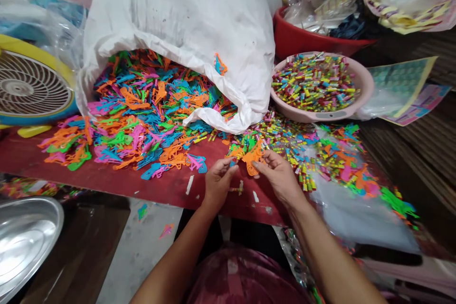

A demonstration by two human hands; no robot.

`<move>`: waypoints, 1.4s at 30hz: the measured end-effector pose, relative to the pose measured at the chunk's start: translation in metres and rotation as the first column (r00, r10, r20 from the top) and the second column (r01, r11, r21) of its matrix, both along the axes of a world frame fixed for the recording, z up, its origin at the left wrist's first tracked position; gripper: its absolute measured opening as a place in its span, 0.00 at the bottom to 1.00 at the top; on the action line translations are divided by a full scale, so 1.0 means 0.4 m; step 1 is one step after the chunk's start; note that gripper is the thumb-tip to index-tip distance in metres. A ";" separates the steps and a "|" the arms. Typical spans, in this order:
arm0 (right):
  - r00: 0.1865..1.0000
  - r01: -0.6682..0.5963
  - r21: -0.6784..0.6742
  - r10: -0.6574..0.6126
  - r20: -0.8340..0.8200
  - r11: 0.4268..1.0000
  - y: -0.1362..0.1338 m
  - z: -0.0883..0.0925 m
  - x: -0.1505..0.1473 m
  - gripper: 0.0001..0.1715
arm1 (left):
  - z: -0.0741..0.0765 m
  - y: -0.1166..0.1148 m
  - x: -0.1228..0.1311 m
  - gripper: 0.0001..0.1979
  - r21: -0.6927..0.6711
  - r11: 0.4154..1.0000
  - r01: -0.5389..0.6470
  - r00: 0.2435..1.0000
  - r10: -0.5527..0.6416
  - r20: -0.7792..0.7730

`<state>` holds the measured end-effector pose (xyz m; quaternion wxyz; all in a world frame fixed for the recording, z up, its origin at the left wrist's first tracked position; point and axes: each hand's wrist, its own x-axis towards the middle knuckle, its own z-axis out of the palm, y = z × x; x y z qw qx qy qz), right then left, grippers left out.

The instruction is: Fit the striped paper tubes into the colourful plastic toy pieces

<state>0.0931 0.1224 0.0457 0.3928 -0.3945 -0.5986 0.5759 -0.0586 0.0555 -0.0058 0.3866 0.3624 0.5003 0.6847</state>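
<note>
Between the thumb and fingers of my right hand (281, 178) is a flat orange plastic piece (252, 157) with a latticed rounded end. My left hand (216, 183) is beside it, thumb and fingers pinched together near small orange and blue bits; what it grips is too small to tell. Both hands are above the front part of the red tabletop (171, 192). To the left, a heap of orange, blue, green and pink plastic pieces (142, 104) spills from a large white sack (185, 14). Small yellow-banded tubes (285, 137) are scattered just beyond my right hand.
A pink basin (365, 90) full of small coloured tubes stands back right, before a red tub (295, 42). Clear plastic bags (363, 213) lie right. A yellow-and-blue fan (35, 80) stands left, above a metal bowl (28, 242). Paper scraps (190, 184) lie near the table edge.
</note>
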 end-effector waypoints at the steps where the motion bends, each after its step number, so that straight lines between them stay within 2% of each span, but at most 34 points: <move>1: 1.000 0.004 -0.010 -0.004 -0.030 1.000 -0.002 -0.001 -0.006 0.15 | -0.004 0.003 0.000 0.11 0.012 0.999 -0.031 0.994 0.032 -0.104; 3: 0.999 0.021 0.019 -0.020 -0.041 1.000 -0.009 -0.002 -0.017 0.14 | -0.012 0.008 -0.001 0.11 0.023 0.997 -0.072 0.966 0.075 -0.246; 4: 0.999 0.032 0.045 -0.031 -0.031 0.998 -0.013 -0.003 -0.020 0.14 | -0.015 0.009 -0.001 0.11 0.021 0.997 -0.073 0.960 0.076 -0.268; 9: 0.994 0.049 0.182 -0.065 0.085 0.982 -0.033 -0.013 -0.018 0.11 | -0.028 0.015 -0.001 0.13 0.024 0.999 -0.041 0.980 0.045 -0.194; 14: 0.981 0.027 0.299 -0.084 0.178 0.954 -0.047 -0.008 -0.018 0.10 | -0.023 0.015 0.000 0.14 0.041 0.998 -0.038 0.982 0.045 -0.186; 34: 0.955 -0.016 0.427 -0.112 0.274 0.904 -0.069 0.000 -0.013 0.07 | -0.029 0.012 0.003 0.13 0.043 0.999 -0.026 0.974 0.034 -0.222; 42: 0.944 -0.007 0.530 -0.170 0.284 0.848 -0.076 -0.018 -0.011 0.07 | -0.025 0.010 0.004 0.12 0.049 0.997 -0.062 0.974 0.071 -0.213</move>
